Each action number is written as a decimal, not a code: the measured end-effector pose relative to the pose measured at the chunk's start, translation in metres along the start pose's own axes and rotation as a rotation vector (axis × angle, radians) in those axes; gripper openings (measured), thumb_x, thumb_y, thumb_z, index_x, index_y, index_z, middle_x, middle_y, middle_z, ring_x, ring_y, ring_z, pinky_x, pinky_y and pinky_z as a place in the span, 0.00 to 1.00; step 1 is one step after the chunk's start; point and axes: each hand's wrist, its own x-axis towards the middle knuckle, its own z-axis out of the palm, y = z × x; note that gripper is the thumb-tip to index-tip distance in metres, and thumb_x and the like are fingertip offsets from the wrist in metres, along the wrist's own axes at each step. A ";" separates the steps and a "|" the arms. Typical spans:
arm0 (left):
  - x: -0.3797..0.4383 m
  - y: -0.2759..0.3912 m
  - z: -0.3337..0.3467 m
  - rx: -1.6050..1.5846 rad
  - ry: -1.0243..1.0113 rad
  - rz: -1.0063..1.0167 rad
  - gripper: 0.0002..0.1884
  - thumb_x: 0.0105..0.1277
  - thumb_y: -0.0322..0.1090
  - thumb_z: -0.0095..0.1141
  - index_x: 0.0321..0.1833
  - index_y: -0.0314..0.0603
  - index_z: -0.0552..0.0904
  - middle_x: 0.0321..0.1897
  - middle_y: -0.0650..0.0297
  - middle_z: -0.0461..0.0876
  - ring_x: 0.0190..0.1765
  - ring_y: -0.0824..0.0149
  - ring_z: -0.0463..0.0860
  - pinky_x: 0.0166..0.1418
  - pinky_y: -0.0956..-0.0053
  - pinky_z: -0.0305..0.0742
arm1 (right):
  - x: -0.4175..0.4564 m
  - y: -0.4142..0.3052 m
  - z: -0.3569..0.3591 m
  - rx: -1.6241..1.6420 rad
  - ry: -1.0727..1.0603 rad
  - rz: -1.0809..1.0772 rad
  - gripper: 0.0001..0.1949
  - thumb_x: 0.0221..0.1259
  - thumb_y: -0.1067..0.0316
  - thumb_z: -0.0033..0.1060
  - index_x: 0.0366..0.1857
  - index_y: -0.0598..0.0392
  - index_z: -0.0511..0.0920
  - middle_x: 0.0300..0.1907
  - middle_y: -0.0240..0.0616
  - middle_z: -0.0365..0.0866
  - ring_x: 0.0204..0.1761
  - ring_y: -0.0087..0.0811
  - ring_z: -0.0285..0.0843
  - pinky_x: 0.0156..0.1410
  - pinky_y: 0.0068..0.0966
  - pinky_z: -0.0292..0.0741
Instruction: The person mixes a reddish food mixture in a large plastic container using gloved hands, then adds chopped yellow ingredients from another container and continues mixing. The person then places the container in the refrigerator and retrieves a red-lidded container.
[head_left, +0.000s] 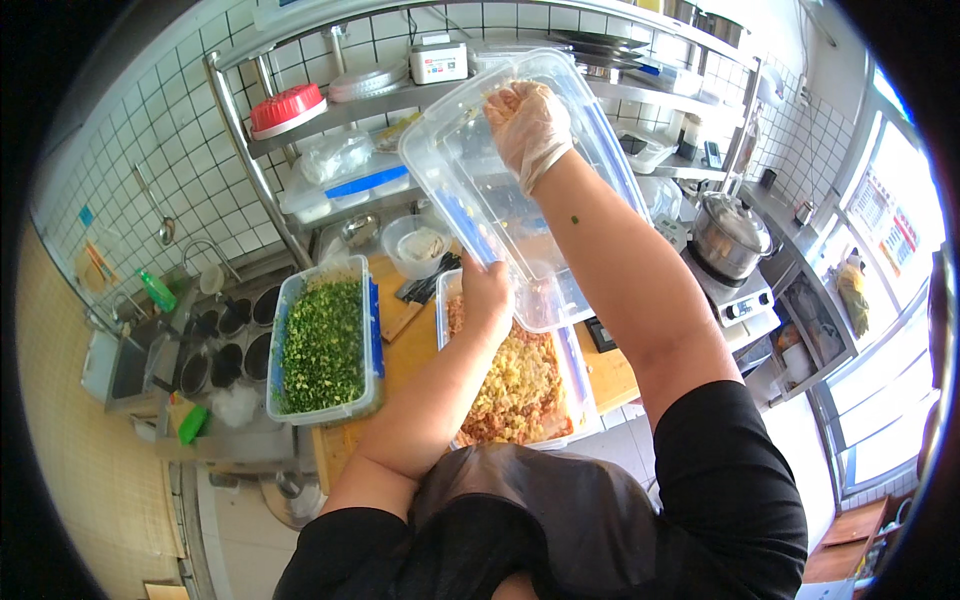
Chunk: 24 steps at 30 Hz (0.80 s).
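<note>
My left hand (487, 295), bare, grips the near lower edge of a clear plastic container (510, 202) with blue side clips, held tilted up. Inside it, my right hand (527, 131) wears a clear disposable glove; its fingers are curled near the top end, and whether they pinch any scraps cannot be told. Small bits of food cling to the container's walls. Under it stands a plastic tub (581, 375) with minced meat (480, 424) and a yellowish chopped food (517, 375) on top. A similar tub of chopped greens (322, 337) sits to the left.
A knife with a wooden handle (401, 322) and a round plastic tub (416, 246) lie behind on the wooden board (409, 360). Steel shelves (352, 112) rise at the back. A lidded steel pot (727, 236) stands on a cooker at right; a sink (135, 367) is at left.
</note>
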 end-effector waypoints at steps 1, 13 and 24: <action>0.002 -0.003 -0.001 0.077 0.000 0.059 0.26 0.60 0.18 0.41 0.65 0.34 0.61 0.54 0.51 0.72 0.51 0.61 0.76 0.53 0.73 0.72 | -0.003 0.000 -0.001 0.060 -0.016 0.044 0.12 0.67 0.67 0.47 0.47 0.63 0.70 0.47 0.42 0.74 0.53 0.40 0.72 0.68 0.36 0.66; 0.065 -0.021 -0.038 0.385 0.136 0.209 0.30 0.57 0.14 0.37 0.66 0.34 0.62 0.59 0.47 0.71 0.60 0.54 0.73 0.65 0.68 0.66 | -0.086 -0.026 -0.080 -0.011 -0.535 0.305 0.15 0.69 0.65 0.40 0.50 0.65 0.71 0.51 0.49 0.75 0.56 0.41 0.73 0.65 0.36 0.69; 0.060 -0.012 -0.046 0.192 0.106 0.128 0.25 0.63 0.25 0.42 0.65 0.34 0.62 0.54 0.52 0.72 0.57 0.59 0.73 0.63 0.67 0.65 | -0.045 0.037 -0.102 -1.281 -0.772 -1.081 0.10 0.58 0.72 0.50 0.40 0.57 0.81 0.39 0.42 0.81 0.43 0.41 0.79 0.50 0.32 0.75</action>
